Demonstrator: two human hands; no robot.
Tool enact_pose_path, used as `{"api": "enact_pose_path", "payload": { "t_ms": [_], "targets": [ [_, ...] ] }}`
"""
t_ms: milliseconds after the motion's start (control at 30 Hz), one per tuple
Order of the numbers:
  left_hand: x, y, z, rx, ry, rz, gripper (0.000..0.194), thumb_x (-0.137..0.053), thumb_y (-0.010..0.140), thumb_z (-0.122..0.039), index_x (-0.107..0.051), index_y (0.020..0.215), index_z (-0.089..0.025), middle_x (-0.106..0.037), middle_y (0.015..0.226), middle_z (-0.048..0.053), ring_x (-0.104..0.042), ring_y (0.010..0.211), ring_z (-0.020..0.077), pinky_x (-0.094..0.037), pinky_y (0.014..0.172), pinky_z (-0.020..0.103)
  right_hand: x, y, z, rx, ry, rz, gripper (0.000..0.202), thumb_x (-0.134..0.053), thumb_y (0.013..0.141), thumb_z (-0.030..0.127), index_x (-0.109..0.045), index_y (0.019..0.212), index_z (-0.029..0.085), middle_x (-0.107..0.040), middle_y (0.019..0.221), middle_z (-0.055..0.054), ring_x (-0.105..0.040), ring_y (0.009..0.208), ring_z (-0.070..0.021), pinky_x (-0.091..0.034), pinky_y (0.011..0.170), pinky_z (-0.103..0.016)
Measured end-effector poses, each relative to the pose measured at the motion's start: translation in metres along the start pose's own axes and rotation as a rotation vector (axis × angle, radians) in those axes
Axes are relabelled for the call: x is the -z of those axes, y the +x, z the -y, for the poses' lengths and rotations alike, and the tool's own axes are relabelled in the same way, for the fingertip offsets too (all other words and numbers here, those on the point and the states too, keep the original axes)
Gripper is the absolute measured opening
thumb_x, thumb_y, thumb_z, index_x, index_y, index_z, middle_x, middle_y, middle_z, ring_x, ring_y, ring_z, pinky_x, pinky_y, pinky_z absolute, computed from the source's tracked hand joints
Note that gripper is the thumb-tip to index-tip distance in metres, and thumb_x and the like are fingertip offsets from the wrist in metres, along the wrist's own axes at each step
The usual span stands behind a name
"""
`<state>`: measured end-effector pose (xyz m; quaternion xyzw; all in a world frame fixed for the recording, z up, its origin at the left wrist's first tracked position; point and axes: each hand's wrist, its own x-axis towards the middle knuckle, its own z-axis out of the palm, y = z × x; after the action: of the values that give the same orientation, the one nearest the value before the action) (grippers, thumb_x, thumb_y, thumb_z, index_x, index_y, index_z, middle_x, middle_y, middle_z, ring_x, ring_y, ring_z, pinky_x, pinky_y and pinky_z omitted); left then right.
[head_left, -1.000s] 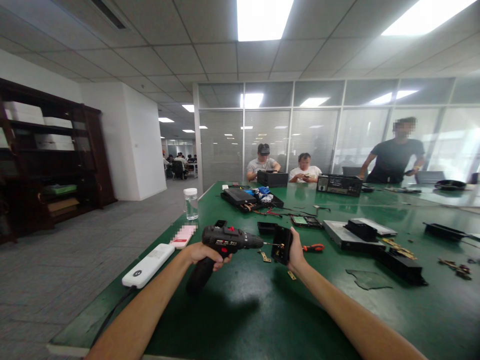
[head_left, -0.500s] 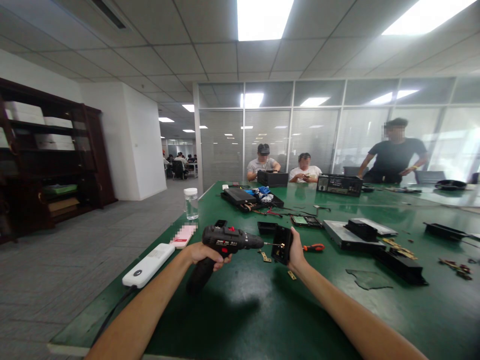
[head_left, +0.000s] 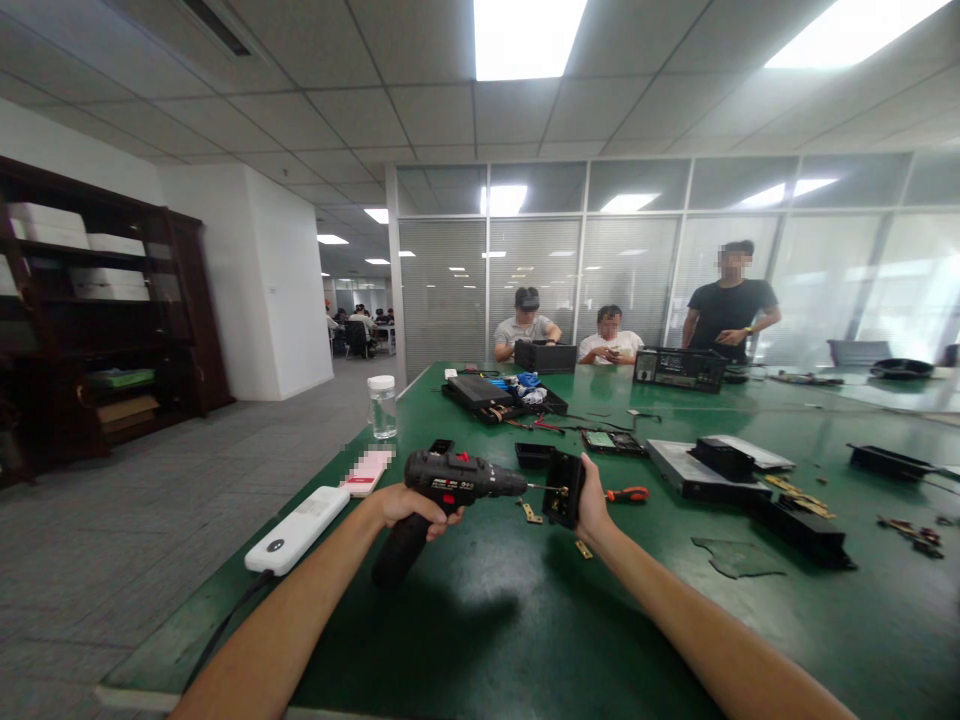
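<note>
Wrapped round the grip of a black cordless drill (head_left: 454, 477) is my left hand (head_left: 420, 508). The drill lies level, its long thin bit pointing right. My right hand (head_left: 592, 503) holds a small black plastic housing (head_left: 564, 488) upright, its open side turned to the drill. The bit's tip reaches into this housing, near brass-coloured metal parts; whether it sits in a screw I cannot tell. Just behind my right hand lies a screwdriver (head_left: 628, 495) with an orange and black handle. Small brass plates (head_left: 532, 513) rest on the green table below the housing.
A white power bank-like device (head_left: 298, 530) with a cable, a pink phone (head_left: 369, 470) and a clear jar (head_left: 382, 408) line the left edge. Metal drive cases (head_left: 697, 475), black plastic parts (head_left: 806, 530) and a glass-like shard (head_left: 735, 558) lie right. Several people are beyond the table.
The standing person in black across the table has moved left and straightened up. My hands, the drill and the housing stay in nearly the same place.
</note>
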<state>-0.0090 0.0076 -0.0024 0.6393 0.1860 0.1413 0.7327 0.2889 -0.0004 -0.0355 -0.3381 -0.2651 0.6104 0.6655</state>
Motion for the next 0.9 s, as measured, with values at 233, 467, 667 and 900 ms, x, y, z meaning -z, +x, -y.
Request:
{"api": "enact_pose_path", "payload": {
  "t_ms": [233,467,667,900],
  "targets": [
    [0.0005,-0.0001,0.0007,-0.004,0.003,-0.008,0.037,-0.064,0.06,-0.018,-0.054,0.094,-0.01,-0.05,0.081,0.004,-0.045,0.056,0.0088,-0.036,0.052,0.023,-0.0004,-0.0009,0.0001,0.009,0.005,0.009,0.041,-0.046,0.068,0.059,-0.057,0.067,0.021,-0.051,0.045,0.001,-0.054,0.048,-0.018,-0.043,0.045,-0.029],
    [0.001,0.0,0.0002,0.003,0.01,-0.003,0.038,-0.065,0.06,-0.02,-0.052,0.095,-0.01,-0.05,0.081,0.004,-0.045,0.056,0.0088,-0.036,0.053,0.023,-0.0007,-0.0005,0.0,0.011,0.005,-0.013,0.041,-0.047,0.066,0.06,-0.057,0.068,0.02,-0.051,0.045,0.001,-0.054,0.048,-0.018,-0.044,0.047,-0.03],
    [0.0025,0.0002,0.0021,0.009,0.003,-0.009,0.038,-0.065,0.059,-0.019,-0.053,0.095,-0.01,-0.05,0.082,0.004,-0.044,0.056,0.0087,-0.036,0.053,0.023,-0.0003,-0.0001,0.0006,0.025,0.008,0.022,0.04,-0.046,0.068,0.058,-0.058,0.07,0.021,-0.051,0.045,0.002,-0.055,0.049,-0.0181,-0.044,0.048,-0.029],
    [0.0023,0.0003,0.0017,0.014,-0.007,0.004,0.038,-0.064,0.06,-0.018,-0.053,0.095,-0.009,-0.05,0.081,0.004,-0.045,0.056,0.009,-0.036,0.053,0.023,-0.0003,0.0005,0.0002,0.017,0.001,0.007,0.041,-0.045,0.069,0.058,-0.058,0.071,0.02,-0.052,0.046,0.0,-0.055,0.049,-0.0185,-0.043,0.047,-0.03]
  ]
}}
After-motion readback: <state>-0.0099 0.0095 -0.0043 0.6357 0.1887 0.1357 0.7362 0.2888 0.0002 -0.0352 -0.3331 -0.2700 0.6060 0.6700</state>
